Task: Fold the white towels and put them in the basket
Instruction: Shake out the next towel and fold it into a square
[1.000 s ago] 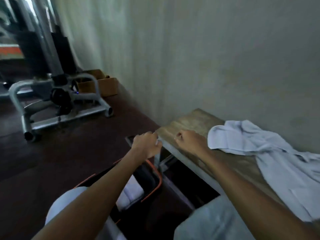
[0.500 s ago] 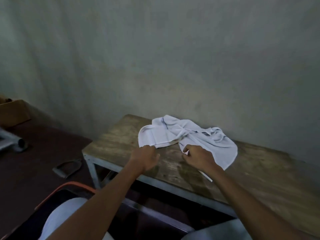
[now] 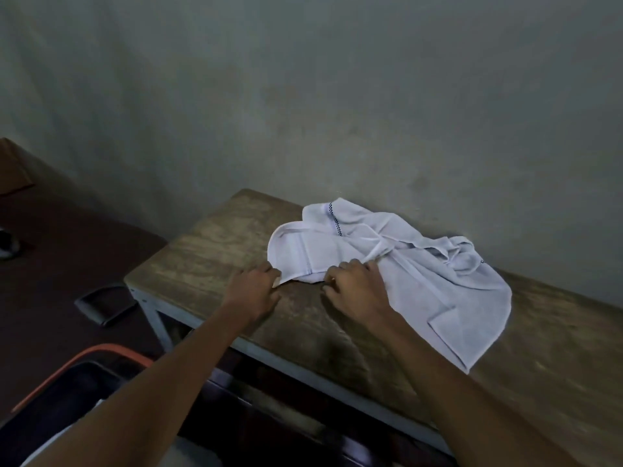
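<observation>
While the basket is sitting cropped at lower left, the left hand and right hand are pinching the towel.

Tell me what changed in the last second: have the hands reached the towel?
Both hands moved right along the worn wooden table to the crumpled white cloth towel. The left hand now pinches its near-left corner; the right hand grips its bunched near edge. The towel still lies unfolded there.

A plain grey wall backs a worn wooden table on a pale metal frame; dark reddish-brown floor at left, dim light
</observation>
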